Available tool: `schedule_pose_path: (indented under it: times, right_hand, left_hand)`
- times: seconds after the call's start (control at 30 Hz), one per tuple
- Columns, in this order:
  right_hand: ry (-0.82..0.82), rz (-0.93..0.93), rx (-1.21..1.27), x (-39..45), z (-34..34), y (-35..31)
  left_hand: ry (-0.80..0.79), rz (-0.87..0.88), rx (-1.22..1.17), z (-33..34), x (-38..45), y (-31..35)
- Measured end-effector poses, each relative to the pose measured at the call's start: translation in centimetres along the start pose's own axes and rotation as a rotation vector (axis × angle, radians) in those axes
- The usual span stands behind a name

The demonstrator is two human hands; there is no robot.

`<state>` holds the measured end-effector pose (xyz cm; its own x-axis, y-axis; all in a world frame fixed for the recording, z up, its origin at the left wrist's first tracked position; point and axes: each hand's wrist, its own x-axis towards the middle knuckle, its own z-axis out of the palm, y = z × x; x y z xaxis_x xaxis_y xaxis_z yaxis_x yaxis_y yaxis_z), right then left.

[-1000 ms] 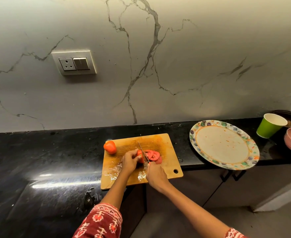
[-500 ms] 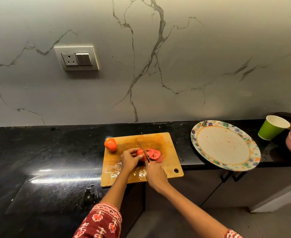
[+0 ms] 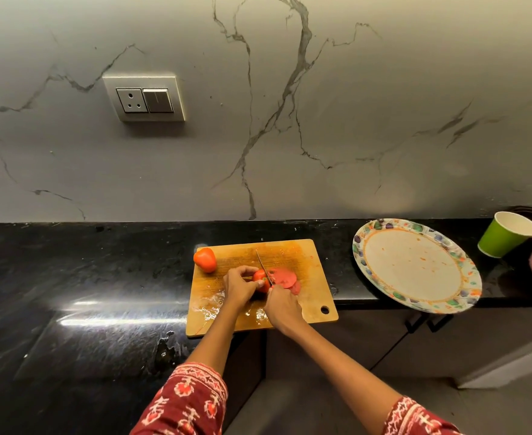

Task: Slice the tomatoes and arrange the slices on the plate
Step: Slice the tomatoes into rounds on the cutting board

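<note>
Wooden board: cutting board (image 3: pixel 290 255) lies on the black table (image 3: pixel 70 277), its front edge near the table's lip, wet patches along the near side.
Tomato in hand: half-cut tomato (image 3: pixel 260 279) sits mid-board, pinned from the left by the left hand (image 3: pixel 238 285).
Left grip: fingers curled over the tomato's left side, grasping it, fingertips close to the blade.
Right grip: right hand (image 3: pixel 282 306) clenched on the handle of the knife (image 3: pixel 263 266); the handle itself is hidden in the fist.
Blade axis: runs away from the person, tip slightly to the left, standing against the tomato's cut face.
Slices: about 3 cut slices (image 3: pixel 283 277) lie overlapped just right of the blade, on the board.
Key relation: uncut fruit lies left of the blade, finished slices right; my judgement is the next cut moves leftward, toward the holding fingers.
Whole tomato: 1 uncut tomato (image 3: pixel 205 259) at the board's far-left corner, nearer the left hand.
Plate: patterned plate (image 3: pixel 371 237) to the right of the board, overhanging the table's edge, no slices on it yet; nearer the right hand.
</note>
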<state>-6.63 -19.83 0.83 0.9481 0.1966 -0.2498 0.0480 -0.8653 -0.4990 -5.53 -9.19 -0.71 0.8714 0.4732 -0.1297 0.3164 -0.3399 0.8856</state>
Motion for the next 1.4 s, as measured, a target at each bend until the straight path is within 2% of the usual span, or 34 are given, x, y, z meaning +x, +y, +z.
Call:
schedule_pose_path:
  times: [0.77, 1.4]
  right_hand:
    - [0.003, -0.072, 0.027, 1.4, 2.0, 1.5]
    - [-0.048, -0.041, 0.012, 2.6, 2.1, 0.4]
  left_hand:
    - [-0.006, -0.012, 0.034, -0.2, 0.6, -0.1]
    - [0.010, 0.018, 0.012, -0.2, 0.3, -0.3]
